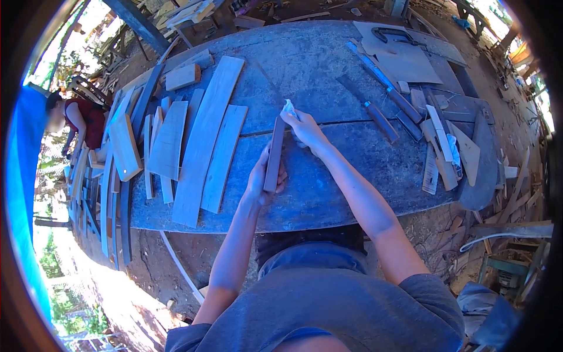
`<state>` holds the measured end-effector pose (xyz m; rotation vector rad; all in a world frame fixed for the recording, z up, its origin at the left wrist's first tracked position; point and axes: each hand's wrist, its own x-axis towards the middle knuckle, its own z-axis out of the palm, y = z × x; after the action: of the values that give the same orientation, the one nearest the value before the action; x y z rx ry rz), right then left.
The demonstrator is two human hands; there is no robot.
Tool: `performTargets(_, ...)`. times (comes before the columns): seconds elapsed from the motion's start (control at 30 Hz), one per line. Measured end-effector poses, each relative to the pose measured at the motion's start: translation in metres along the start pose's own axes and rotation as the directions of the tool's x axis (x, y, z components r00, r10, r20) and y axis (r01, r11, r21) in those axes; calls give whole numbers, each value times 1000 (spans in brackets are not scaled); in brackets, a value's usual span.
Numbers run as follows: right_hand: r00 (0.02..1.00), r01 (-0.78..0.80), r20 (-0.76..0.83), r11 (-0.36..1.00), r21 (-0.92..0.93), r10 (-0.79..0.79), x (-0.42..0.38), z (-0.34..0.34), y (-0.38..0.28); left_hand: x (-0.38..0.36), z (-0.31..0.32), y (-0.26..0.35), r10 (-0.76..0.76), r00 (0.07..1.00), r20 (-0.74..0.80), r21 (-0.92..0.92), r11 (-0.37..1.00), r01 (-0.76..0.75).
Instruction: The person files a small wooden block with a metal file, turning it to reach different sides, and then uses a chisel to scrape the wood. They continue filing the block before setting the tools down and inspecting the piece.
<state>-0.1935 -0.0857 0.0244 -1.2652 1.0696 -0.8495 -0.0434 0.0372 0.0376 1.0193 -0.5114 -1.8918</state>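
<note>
My left hand [267, 173] is wrapped round the lower part of a dark brown wooden piece [274, 155], held upright in view above the blue-grey worktable [328, 193]. At the top end of that piece, my right hand [305, 130] pinches a small crumpled white cloth or paper [288, 108]. To the left of my hands lie a long flat board [208, 141] and a shorter board [224, 158]. On the right rests a saw or long blade with a dark handle [381, 122].
A metal clamp [399, 36] sits on a flat sheet [410, 64] at the back right. Wooden offcuts [443, 141] lie at the right. Another person [85, 120] is at the far left beside stacked wood strips. A wooden block [183, 77] sits at the back left.
</note>
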Motion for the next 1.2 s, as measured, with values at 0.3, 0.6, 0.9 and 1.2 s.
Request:
performTargets(0.3,959,218,36,645,-733,-283,-97,-2,-31,10,24,20,151,987,-58,196,971,-137)
performTargets(0.6,946,162,-36,566,-808,-322,-52,5,-33,14,15,18,113,994,-9,73,991,-112)
performTargets(0.9,951,179,-20,599,-780,-310,-45,18,-35,20,4,16,22,1000,21,-159,987,-18)
performTargets(1.2,949,242,52,611,-754,-312,-74,19,-36,25,3,13,43,999,-25,-199,979,-47)
